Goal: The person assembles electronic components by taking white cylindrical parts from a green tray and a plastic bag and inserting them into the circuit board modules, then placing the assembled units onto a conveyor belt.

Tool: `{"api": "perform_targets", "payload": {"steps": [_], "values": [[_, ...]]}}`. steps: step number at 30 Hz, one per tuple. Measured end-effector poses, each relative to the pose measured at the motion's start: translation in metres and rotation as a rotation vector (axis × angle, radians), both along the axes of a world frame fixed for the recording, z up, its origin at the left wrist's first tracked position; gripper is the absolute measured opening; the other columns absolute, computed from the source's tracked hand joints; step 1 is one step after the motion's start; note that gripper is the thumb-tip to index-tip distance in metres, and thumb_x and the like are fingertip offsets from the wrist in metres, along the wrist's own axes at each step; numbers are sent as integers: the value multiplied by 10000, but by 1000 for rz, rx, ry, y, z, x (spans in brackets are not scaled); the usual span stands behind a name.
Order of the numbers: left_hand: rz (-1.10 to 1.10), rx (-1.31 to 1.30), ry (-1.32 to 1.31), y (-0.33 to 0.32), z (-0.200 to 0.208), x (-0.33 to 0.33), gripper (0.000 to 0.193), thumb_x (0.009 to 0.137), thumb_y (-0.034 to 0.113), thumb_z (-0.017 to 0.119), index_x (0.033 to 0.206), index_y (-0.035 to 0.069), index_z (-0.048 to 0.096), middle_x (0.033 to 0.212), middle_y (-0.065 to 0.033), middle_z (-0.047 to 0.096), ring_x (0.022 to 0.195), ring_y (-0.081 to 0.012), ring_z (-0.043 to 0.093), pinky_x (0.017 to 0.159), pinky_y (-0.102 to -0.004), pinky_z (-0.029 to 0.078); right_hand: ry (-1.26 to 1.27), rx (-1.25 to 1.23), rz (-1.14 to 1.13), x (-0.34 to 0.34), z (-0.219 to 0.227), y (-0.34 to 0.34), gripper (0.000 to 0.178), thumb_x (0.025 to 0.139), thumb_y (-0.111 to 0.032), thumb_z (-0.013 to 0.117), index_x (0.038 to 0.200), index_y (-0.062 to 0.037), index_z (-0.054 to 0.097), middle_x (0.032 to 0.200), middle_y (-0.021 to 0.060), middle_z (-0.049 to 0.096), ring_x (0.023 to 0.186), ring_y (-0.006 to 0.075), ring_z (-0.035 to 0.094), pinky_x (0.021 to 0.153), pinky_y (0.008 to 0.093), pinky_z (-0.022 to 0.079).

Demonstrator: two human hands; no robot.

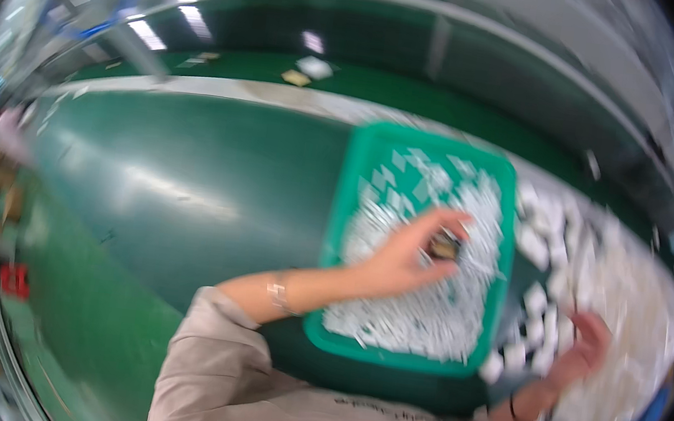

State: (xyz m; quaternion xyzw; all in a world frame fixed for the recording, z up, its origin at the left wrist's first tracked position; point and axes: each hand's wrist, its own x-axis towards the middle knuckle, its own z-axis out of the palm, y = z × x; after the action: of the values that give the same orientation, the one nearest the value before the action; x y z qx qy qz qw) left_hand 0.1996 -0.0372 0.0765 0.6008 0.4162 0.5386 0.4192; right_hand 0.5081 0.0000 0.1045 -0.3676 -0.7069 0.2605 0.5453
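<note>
My left hand (pixel 415 258) is over a green plastic basket (pixel 336 236), its thumb and fingers curved around a small dark, brownish thing (pixel 444 245). Blur hides what kind of thing it is. Many thin white strips and small flat white pieces (pixel 398 327) fill the basket under that hand. My right hand (pixel 585 346) is to the right of the basket, beside loose white pieces (pixel 533 327) scattered on the table. Motion smears its fingers, so whether it holds anything does not show.
The dark green tabletop (pixel 191 167) stretches left of the basket. At the right lies a pile of whitish, clear plastic wrapping (pixel 625 330). A pale ledge (pixel 267 94) runs along the far edge, with a yellowish scrap (pixel 295 77) beyond it. A red box (pixel 14 280) is at the far left.
</note>
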Motion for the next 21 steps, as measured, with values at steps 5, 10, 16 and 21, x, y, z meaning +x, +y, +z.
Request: {"api": "perform_targets", "payload": {"steps": [5, 10, 16, 21], "values": [[83, 118, -77, 11, -29, 17, 554, 692, 60, 642, 1180, 84, 382, 996, -74, 503, 918, -174, 505, 773, -293, 421, 132, -5, -630, 1, 7, 38, 127, 795, -90, 591, 879, 1, 618, 724, 76, 601, 618, 148, 533, 568, 261, 444], [143, 136, -130, -4, -19, 10, 538, 679, 11, 612, 1162, 61, 381, 1009, -89, 515, 963, -203, 512, 809, -297, 410, -1040, -111, -213, -76, -3, 51, 338, 797, -230, 528, 1105, -91, 542, 851, 149, 605, 737, 290, 567, 663, 375, 445], [153, 112, -144, 5, -16, 7, 514, 677, 7, 604, 1139, 38, 380, 1005, -101, 514, 969, -232, 508, 825, -314, 410, -1242, 26, -176, -99, -1, 54, 416, 808, -230, 503, 1204, -111, 454, 976, 171, 574, 809, 325, 564, 701, 416, 440], [147, 133, -127, 11, -14, 5, 513, 663, 7, 615, 1125, 38, 393, 992, -103, 519, 961, -236, 510, 825, -323, 410, -1440, -80, -183, -88, -15, 59, 391, 801, -221, 500, 1175, -111, 473, 950, 188, 585, 828, 336, 570, 683, 430, 446]]}}
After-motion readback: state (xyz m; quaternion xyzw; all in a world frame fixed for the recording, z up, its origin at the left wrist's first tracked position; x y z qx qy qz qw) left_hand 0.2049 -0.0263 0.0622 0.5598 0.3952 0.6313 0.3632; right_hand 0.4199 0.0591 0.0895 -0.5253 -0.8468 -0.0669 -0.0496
